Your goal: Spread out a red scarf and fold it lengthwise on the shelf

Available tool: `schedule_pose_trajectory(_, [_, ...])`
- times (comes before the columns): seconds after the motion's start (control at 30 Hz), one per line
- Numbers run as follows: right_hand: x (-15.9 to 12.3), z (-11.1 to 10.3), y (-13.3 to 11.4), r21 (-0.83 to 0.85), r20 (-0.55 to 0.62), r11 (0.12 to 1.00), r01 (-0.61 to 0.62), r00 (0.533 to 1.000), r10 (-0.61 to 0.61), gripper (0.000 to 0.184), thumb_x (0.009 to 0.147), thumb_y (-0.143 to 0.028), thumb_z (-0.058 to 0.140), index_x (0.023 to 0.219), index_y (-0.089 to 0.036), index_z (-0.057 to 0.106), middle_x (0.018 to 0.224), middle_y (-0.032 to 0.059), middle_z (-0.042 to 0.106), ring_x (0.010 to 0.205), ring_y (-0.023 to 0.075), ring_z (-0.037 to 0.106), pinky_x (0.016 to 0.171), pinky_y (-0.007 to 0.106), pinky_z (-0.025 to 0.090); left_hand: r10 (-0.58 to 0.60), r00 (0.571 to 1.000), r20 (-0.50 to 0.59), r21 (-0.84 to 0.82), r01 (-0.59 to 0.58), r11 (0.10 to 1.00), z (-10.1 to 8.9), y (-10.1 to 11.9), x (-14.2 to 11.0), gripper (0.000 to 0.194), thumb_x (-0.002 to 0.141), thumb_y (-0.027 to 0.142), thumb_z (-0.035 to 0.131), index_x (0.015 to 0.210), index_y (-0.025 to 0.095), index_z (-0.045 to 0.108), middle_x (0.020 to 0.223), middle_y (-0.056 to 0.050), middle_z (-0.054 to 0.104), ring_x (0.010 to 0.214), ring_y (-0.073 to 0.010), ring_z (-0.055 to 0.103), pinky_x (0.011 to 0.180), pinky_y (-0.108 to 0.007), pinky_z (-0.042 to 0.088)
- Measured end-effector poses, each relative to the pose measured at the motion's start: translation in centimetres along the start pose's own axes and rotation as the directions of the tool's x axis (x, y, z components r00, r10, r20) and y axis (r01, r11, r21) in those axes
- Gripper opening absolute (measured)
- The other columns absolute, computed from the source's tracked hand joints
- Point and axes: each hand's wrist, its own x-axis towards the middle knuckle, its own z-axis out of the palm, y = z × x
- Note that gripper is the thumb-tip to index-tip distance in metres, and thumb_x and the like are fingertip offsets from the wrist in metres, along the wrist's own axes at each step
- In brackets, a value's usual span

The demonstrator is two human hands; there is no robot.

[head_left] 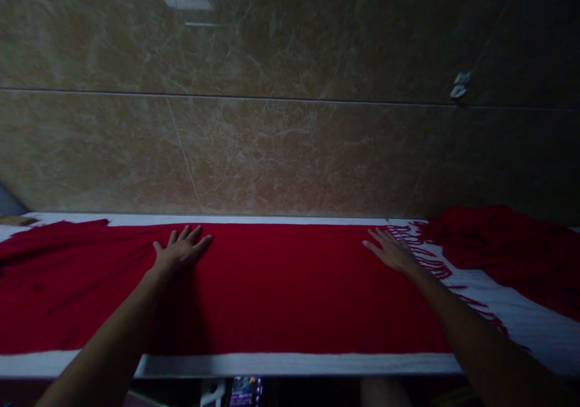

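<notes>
Pressing flat red fringed scarf [272, 286], woven, rectangular

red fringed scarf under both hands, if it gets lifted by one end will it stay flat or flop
The red scarf would probably flop: it lies thin, with soft wrinkles at its left. Its fringe would likely dangle. The flat left hand and right hand suggest it slides.

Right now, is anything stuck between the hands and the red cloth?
No, nothing visible. The left hand lies flat right on the red cloth, fingers spread. The right hand also rests flat on it, beside the fringe at the cloth's end.
</notes>
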Motion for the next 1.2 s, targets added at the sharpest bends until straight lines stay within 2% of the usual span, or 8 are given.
schedule_pose_trajectory(0.1, [0.2, 0.1, 0.1, -0.002, -0.004, 1.0, 0.002, 1.0, -0.002, 0.068, 0.106, -0.054, 0.034, 0.165, -0.022, 0.033, 0.172, 0.0098, 0.023, 0.16, 0.0303, 0.019, 0.129, 0.054, 0.015, -0.099, 0.994, 0.047, -0.04, 0.101, 0.994, -0.8, 1.0, -0.5, 0.086, 0.095, 0.075, 0.02, 0.166, 0.028, 0.027, 0.174, -0.011, 0.016, 0.158, -0.0488, 0.013, 0.116, -0.081, 0.017])
schedule_pose_trajectory(0.27, [0.2, 0.2, 0.0, -0.006, 0.004, 1.0, -0.005, 1.0, 0.005, 0.067, 0.108, -0.051, 0.035, 0.166, -0.019, 0.031, 0.172, 0.0124, 0.022, 0.16, 0.0311, 0.018, 0.128, 0.053, 0.016, -0.071, 0.996, 0.045, -0.035, 0.073, 0.997, -1.3, 1.4, -0.8, 0.086, 0.095, 0.075, 0.02, 0.166, 0.027, 0.03, 0.173, -0.013, 0.019, 0.157, -0.0498, 0.015, 0.114, -0.084, 0.018])
schedule_pose_trajectory(0.47, [-0.2, 0.0, -0.4, -0.005, -0.005, 1.0, -0.006, 1.0, 0.006, 0.065, 0.109, -0.05, 0.035, 0.165, -0.018, 0.032, 0.172, 0.0128, 0.021, 0.159, 0.0324, 0.019, 0.128, 0.054, 0.016, -0.119, 0.989, 0.089, -0.062, 0.125, 0.99, -1.3, 1.4, -0.7, 0.092, 0.092, 0.078, 0.019, 0.168, 0.027, 0.022, 0.175, -0.008, 0.01, 0.159, -0.0457, 0.006, 0.121, -0.078, 0.008])
schedule_pose_trajectory(0.67, [-0.4, -0.3, -0.7, -0.008, 0.003, 1.0, -0.004, 1.0, 0.004, 0.066, 0.109, -0.049, 0.034, 0.165, -0.014, 0.033, 0.171, 0.0159, 0.023, 0.159, 0.0331, 0.02, 0.128, 0.054, 0.017, -0.102, 0.992, 0.079, -0.071, 0.108, 0.992, -1.2, 1.4, -0.7, 0.093, 0.092, 0.079, 0.019, 0.168, 0.024, 0.023, 0.175, -0.009, 0.011, 0.159, -0.0481, 0.006, 0.12, -0.08, 0.007])
schedule_pose_trajectory(0.87, [0.5, 0.4, 0.2, -0.03, -0.001, 0.999, 0.018, 1.0, -0.018, 0.072, 0.104, -0.06, 0.028, 0.165, -0.021, 0.034, 0.171, 0.0092, 0.027, 0.158, 0.0311, 0.024, 0.128, 0.056, 0.021, -0.134, 0.987, 0.084, -0.033, 0.138, 0.99, -1.3, 1.7, -0.8, 0.089, 0.095, 0.076, 0.019, 0.168, 0.026, 0.024, 0.175, -0.006, 0.012, 0.16, -0.0436, 0.008, 0.122, -0.077, 0.011])
schedule_pose_trajectory(1.03, [0.7, 0.6, 0.5, -0.022, -0.002, 0.999, 0.029, 1.0, -0.029, 0.076, 0.102, -0.062, 0.027, 0.164, -0.019, 0.035, 0.171, 0.0093, 0.027, 0.158, 0.0315, 0.023, 0.128, 0.056, 0.02, -0.13, 0.99, 0.051, -0.012, 0.13, 0.991, -1.3, 1.7, -0.7, 0.085, 0.095, 0.075, 0.022, 0.167, 0.029, 0.027, 0.174, -0.005, 0.016, 0.159, -0.0434, 0.014, 0.121, -0.077, 0.016])
schedule_pose_trajectory(1.2, [0.5, 0.5, 0.5, -0.005, -0.013, 0.999, 0.031, 0.999, -0.032, 0.077, 0.102, -0.065, 0.027, 0.164, -0.02, 0.035, 0.171, 0.0098, 0.028, 0.158, 0.0335, 0.024, 0.128, 0.057, 0.022, -0.12, 0.992, 0.034, -0.017, 0.121, 0.993, -1.1, 1.6, -0.5, 0.084, 0.096, 0.074, 0.026, 0.166, 0.027, 0.03, 0.173, -0.008, 0.02, 0.158, -0.0454, 0.016, 0.119, -0.08, 0.019])
